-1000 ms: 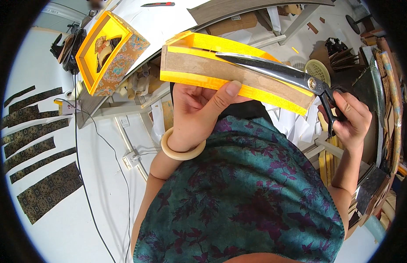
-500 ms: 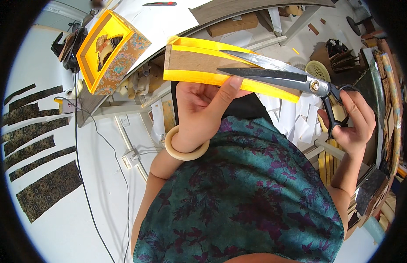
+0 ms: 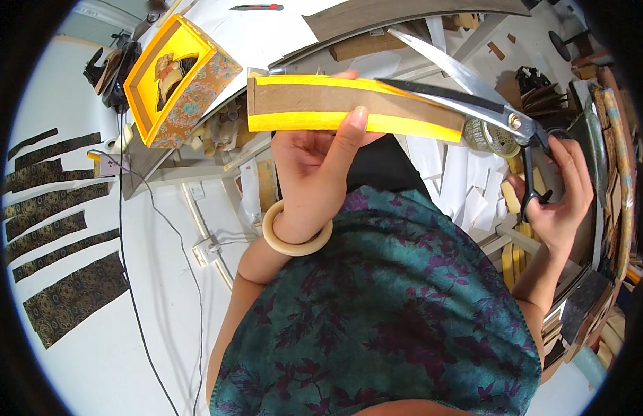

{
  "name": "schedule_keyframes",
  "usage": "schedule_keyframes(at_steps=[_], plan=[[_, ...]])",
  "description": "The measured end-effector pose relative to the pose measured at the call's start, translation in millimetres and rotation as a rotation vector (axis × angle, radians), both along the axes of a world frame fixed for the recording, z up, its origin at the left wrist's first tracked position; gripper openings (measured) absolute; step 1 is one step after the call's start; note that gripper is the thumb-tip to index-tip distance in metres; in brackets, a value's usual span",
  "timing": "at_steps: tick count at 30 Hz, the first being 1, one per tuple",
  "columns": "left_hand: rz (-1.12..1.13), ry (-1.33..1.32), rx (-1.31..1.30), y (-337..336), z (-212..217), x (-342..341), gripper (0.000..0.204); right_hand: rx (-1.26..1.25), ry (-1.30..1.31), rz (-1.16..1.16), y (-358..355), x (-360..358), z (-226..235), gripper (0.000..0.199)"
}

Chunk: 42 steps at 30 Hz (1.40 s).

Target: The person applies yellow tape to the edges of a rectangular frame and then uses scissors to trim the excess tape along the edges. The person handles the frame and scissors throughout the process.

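My left hand (image 3: 321, 156), with a cream bangle on its wrist, grips a long brown board strip (image 3: 293, 100) edged in yellow fabric. The thumb presses on its face near the lower edge, while the other fingers are behind it. In my right hand (image 3: 560, 191) is a large pair of scissors (image 3: 498, 114) with black handles. Its blades are spread wide; the dark lower blade lies across the strip's upper right edge, and the bright upper one points up and away from it.
An open yellow-lined box (image 3: 144, 76) with patterned sides stands at upper left on the table. A red-and-black utility knife (image 3: 256, 7) lies at the far edge. Dark patterned fabric pieces (image 3: 75, 298) are spread at left. Paper scraps (image 3: 474, 184) and a basket (image 3: 493, 139) are below right.
The scissor blades have opened wider, the upper one swinging up. The strip has tilted and shifted slightly left, and its upper yellow edging now looks narrower and flatter.
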<state>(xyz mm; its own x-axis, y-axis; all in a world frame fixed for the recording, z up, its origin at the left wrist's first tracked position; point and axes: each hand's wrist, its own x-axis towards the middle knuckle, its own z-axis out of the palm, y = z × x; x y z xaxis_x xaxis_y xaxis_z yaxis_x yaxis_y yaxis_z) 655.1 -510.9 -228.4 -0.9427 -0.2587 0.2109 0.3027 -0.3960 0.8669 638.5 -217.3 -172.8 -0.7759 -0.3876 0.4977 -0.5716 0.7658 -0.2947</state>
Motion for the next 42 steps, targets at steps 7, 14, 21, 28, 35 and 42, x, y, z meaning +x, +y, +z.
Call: schedule_keyframes(at_steps=[7, 14, 21, 28, 35, 42], plan=[[-0.088, -0.233, 0.086, -23.0, -14.7, 8.1, 0.041, -0.111, -0.103, 0.113, -4.6, -5.8, -15.7, 0.055], [-0.114, -0.293, 0.21, -40.1, -34.5, 24.1, 0.028, -0.229, -0.172, 0.212, -43.9, -18.9, -42.4, 0.056], [-0.216, -0.477, 0.034, -52.1, -22.9, 31.0, 0.037, -0.366, -0.019, 0.38, -123.6, -49.7, -48.8, 0.052], [0.156, -0.127, -0.33, -96.7, 45.1, 81.3, 0.009, -0.292, -0.021, 0.402, -127.6, -51.4, -48.6, 0.052], [0.299, -0.039, -0.664, -137.3, 65.3, 6.7, 0.013, -0.257, 0.016, 0.417, -130.4, -47.6, -44.3, 0.051], [0.55, 0.478, -1.054, -137.7, 58.8, -0.7, 0.003, -0.265, -0.012, 0.412, -131.9, -46.3, -43.2, 0.05]])
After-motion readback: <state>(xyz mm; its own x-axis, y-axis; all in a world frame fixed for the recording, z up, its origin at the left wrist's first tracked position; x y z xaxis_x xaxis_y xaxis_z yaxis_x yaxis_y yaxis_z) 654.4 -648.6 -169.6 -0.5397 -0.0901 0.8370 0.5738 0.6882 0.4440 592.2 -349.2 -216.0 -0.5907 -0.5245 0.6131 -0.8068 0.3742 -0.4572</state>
